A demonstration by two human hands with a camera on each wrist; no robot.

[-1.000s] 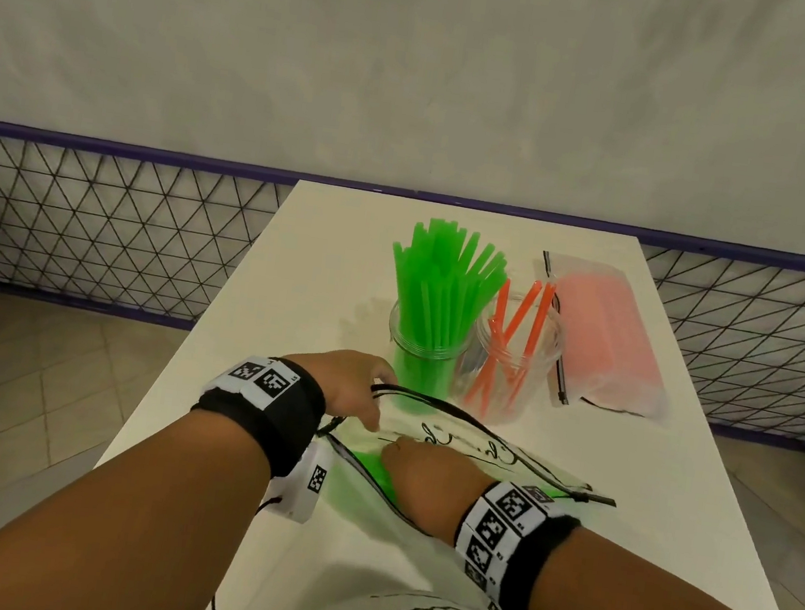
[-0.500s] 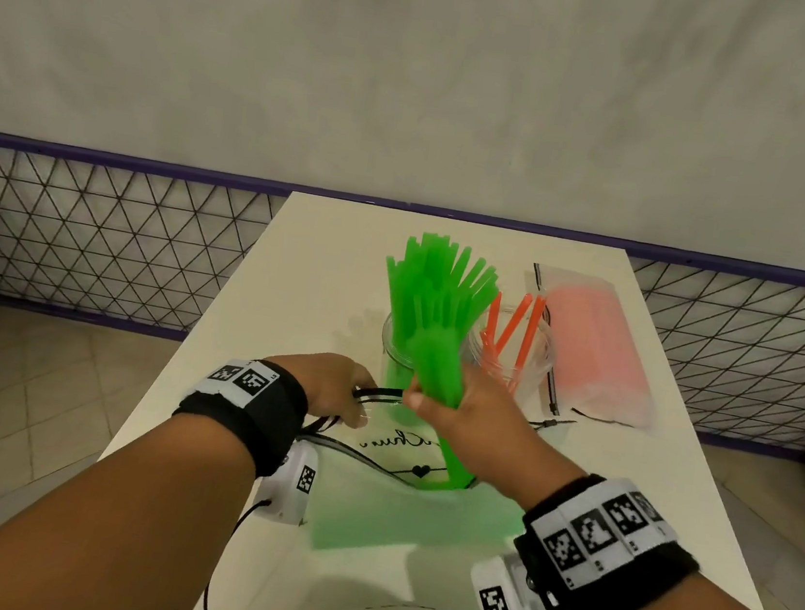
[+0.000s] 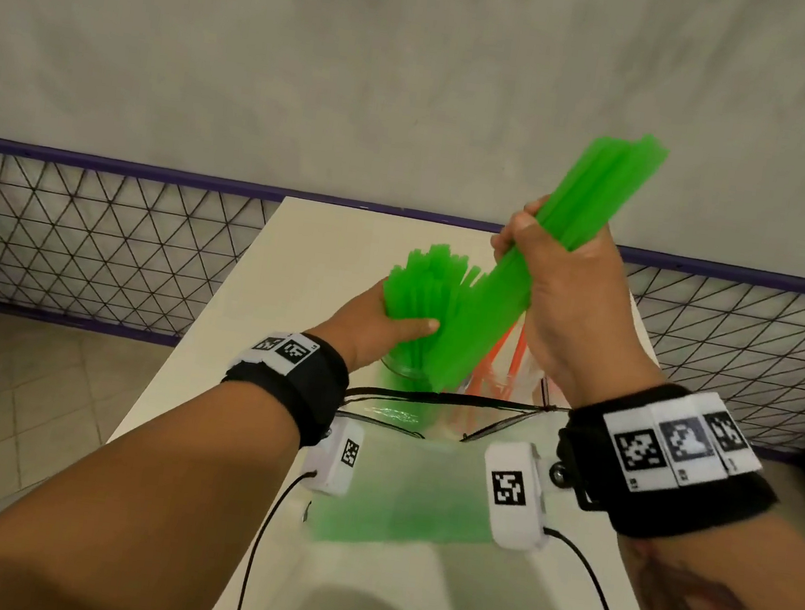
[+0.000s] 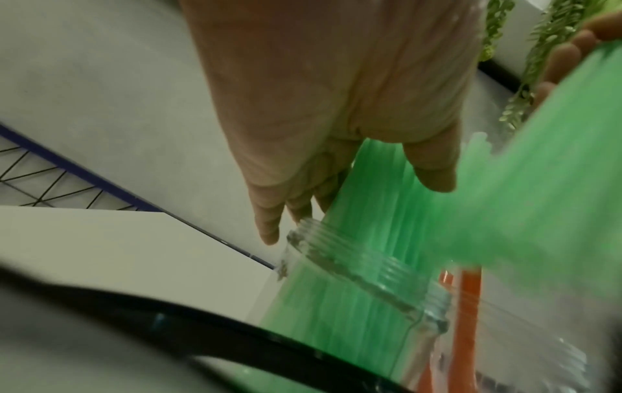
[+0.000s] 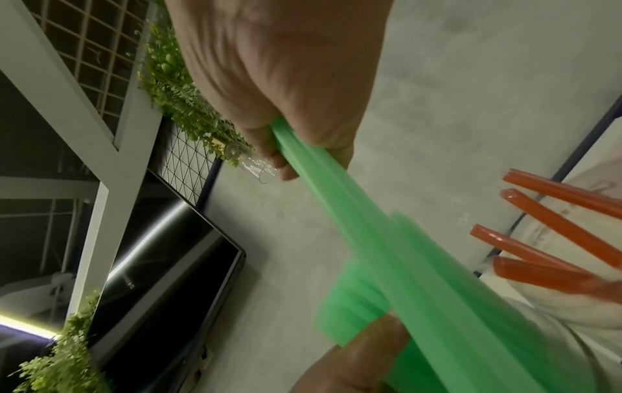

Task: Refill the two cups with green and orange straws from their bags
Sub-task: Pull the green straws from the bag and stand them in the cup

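Observation:
My right hand [image 3: 541, 271] grips a bundle of green straws [image 3: 542, 266] held slanted, its lower end just above the mouth of the left clear cup [image 3: 402, 373]. My left hand [image 3: 384, 315] holds the green straws standing in that cup [image 3: 423, 287] and pulls them to the left. The wrist views show the cup's threaded rim [image 4: 370, 268] and my right fingers [image 5: 279, 159] wrapped round the bundle [image 5: 421, 271]. Behind it stands the second cup with a few orange straws [image 3: 518, 354]. The green straw bag [image 3: 408, 493] lies open near me.
The white table [image 3: 244, 336] is narrow, with a wire-mesh barrier [image 3: 94, 236] and a grey wall behind. The orange straw bag is hidden behind my right arm. Floor tiles [image 3: 22, 410] show at the left.
My right hand has lifted the green bundle out of the bag and up over the cup. My left hand let go of the bag's mouth and took hold of the straws in the cup.

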